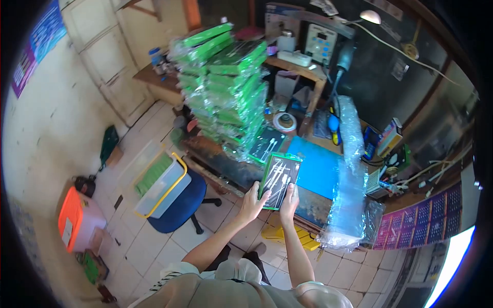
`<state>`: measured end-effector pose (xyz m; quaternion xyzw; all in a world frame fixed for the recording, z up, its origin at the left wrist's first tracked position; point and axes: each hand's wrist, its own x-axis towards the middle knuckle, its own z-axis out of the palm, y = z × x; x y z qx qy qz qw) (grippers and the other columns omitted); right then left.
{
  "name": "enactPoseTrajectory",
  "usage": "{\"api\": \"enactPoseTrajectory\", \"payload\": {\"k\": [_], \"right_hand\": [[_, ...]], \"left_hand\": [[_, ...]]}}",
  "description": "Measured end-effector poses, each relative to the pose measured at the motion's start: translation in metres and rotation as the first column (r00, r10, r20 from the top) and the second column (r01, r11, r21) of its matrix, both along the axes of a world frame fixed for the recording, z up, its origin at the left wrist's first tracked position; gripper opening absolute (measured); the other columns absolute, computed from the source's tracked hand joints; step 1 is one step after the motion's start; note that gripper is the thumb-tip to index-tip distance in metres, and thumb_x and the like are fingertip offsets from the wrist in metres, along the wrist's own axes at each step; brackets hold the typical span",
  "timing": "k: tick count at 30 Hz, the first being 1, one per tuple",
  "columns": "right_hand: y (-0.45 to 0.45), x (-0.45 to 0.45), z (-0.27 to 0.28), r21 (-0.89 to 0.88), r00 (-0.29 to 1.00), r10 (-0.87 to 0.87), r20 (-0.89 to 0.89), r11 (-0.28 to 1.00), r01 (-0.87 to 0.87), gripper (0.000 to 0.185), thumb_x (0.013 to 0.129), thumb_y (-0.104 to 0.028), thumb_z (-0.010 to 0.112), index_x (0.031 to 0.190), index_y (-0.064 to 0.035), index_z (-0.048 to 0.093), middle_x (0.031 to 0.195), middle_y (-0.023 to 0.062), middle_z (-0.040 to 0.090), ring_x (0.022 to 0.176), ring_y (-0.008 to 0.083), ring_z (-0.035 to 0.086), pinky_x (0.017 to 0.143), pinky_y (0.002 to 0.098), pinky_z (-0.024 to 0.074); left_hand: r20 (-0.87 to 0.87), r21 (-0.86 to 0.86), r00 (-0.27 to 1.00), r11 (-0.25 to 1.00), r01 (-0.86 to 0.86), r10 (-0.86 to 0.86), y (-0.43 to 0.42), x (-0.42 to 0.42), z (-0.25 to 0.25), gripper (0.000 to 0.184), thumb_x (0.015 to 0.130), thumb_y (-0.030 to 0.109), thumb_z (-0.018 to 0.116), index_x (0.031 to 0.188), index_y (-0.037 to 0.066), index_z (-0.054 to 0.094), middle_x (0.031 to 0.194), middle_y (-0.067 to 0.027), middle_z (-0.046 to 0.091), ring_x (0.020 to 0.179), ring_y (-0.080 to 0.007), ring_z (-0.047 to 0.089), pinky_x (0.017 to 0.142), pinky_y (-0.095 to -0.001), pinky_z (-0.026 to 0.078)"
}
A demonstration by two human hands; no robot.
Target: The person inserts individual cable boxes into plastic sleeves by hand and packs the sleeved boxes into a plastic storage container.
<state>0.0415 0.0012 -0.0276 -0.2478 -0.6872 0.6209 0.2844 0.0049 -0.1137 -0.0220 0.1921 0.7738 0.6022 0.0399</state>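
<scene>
A black box with green edges and pictures of white cables is held up in front of the workbench, tilted slightly. My left hand grips its lower left side, thumb on the front face. On its lower right side my right hand is closed round the edge. Behind the box a blue mat lies on the bench. A similar black package lies flat beside a tall stack of plastic-wrapped green and black boxes. Clear plastic wrap runs down the bench's right side.
A clear bin with a yellow handle rests on a blue chair at the left. An orange-lidded box stands on the floor. Tools and a wire basket occupy the bench's right end. A soldering station stands at the back.
</scene>
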Motion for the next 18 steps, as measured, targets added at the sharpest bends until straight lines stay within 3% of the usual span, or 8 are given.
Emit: {"api": "enactPoseTrajectory", "payload": {"k": [2,4,6,7,9,14,16,18], "right_hand": [[-0.017,0.000,0.001,0.004,0.993,0.103,0.062,0.995,-0.103,0.035,0.093,-0.030,0.035,0.086,0.0021,0.048,0.074,0.0132,0.052,0.068,0.0163,0.045,0.064,0.0336,0.0391],[-0.049,-0.001,0.013,-0.043,0.997,0.040,-0.060,0.998,-0.043,0.035,0.094,-0.030,0.035,0.087,0.0020,0.047,0.075,0.0117,0.050,0.068,0.0162,0.043,0.066,0.0322,0.0389],[-0.070,0.000,0.003,-0.054,0.990,0.131,-0.045,0.990,-0.134,0.032,0.093,-0.029,0.038,0.088,0.0017,0.046,0.076,0.0105,0.050,0.070,0.0163,0.044,0.068,0.0310,0.0389],[-0.085,-0.001,0.004,-0.024,0.984,0.172,-0.038,0.985,-0.173,0.030,0.092,-0.028,0.040,0.089,0.0016,0.046,0.075,0.0101,0.049,0.070,0.0163,0.044,0.068,0.0307,0.0389],[-0.116,-0.003,0.005,0.000,0.962,0.271,-0.027,0.963,-0.271,0.028,0.091,-0.026,0.045,0.089,0.0017,0.045,0.075,0.0094,0.049,0.070,0.0169,0.044,0.068,0.0309,0.0392],[-0.205,-0.012,0.030,0.117,0.845,0.533,-0.038,0.843,-0.526,0.028,0.088,-0.026,0.050,0.087,0.0016,0.045,0.071,0.0106,0.050,0.064,0.0166,0.046,0.061,0.0306,0.0404],[-0.240,-0.013,0.047,0.130,0.725,0.670,0.161,0.714,-0.688,0.026,0.086,-0.023,0.055,0.083,0.0014,0.047,0.064,0.0095,0.049,0.055,0.0136,0.045,0.052,0.0289,0.0396],[-0.275,-0.023,0.032,0.164,0.694,0.708,0.131,0.675,-0.719,0.027,0.082,-0.022,0.060,0.076,0.0012,0.048,0.057,0.0074,0.047,0.049,0.0111,0.043,0.047,0.0279,0.0376]], "left_hand": [[0.075,-0.100,0.993,0.992,-0.080,0.088,-0.019,0.007,0.011,0.043,0.084,0.033,0.053,0.097,-0.007,0.045,0.082,-0.0256,0.055,0.080,-0.0373,0.055,0.069,-0.0407,0.042],[0.011,-0.130,0.988,0.979,-0.154,0.157,-0.039,0.008,0.012,0.042,0.086,0.033,0.050,0.095,-0.008,0.044,0.079,-0.0258,0.055,0.076,-0.0371,0.056,0.064,-0.0410,0.041],[-0.321,-0.143,0.883,0.904,-0.402,0.342,-0.060,0.006,-0.006,0.039,0.089,0.036,0.044,0.089,-0.004,0.044,0.071,-0.0226,0.054,0.070,-0.0379,0.055,0.057,-0.0385,0.040],[-0.324,-0.137,0.869,0.891,-0.434,0.373,-0.075,0.007,0.003,0.039,0.089,0.036,0.044,0.089,-0.004,0.044,0.071,-0.0226,0.054,0.070,-0.0379,0.055,0.057,-0.0385,0.040],[-0.013,-0.035,0.914,0.913,-0.406,0.405,-0.108,0.010,0.020,0.038,0.090,0.035,0.042,0.086,-0.002,0.044,0.067,-0.0217,0.051,0.064,-0.0369,0.053,0.055,-0.0393,0.038],[-0.110,-0.105,0.779,0.772,-0.627,0.618,-0.216,0.011,0.014,0.041,0.090,0.038,0.039,0.082,-0.002,0.044,0.062,-0.0195,0.048,0.057,-0.0340,0.049,0.053,-0.0392,0.036],[-0.016,-0.133,0.732,0.724,-0.676,0.681,-0.261,0.019,0.018,0.043,0.091,0.040,0.037,0.086,-0.002,0.046,0.063,-0.0194,0.049,0.059,-0.0339,0.050,0.053,-0.0393,0.037],[0.024,-0.162,0.692,0.686,-0.709,0.721,-0.303,0.027,0.015,0.045,0.091,0.042,0.034,0.090,-0.001,0.048,0.066,-0.0196,0.051,0.061,-0.0350,0.051,0.055,-0.0398,0.038]]}}
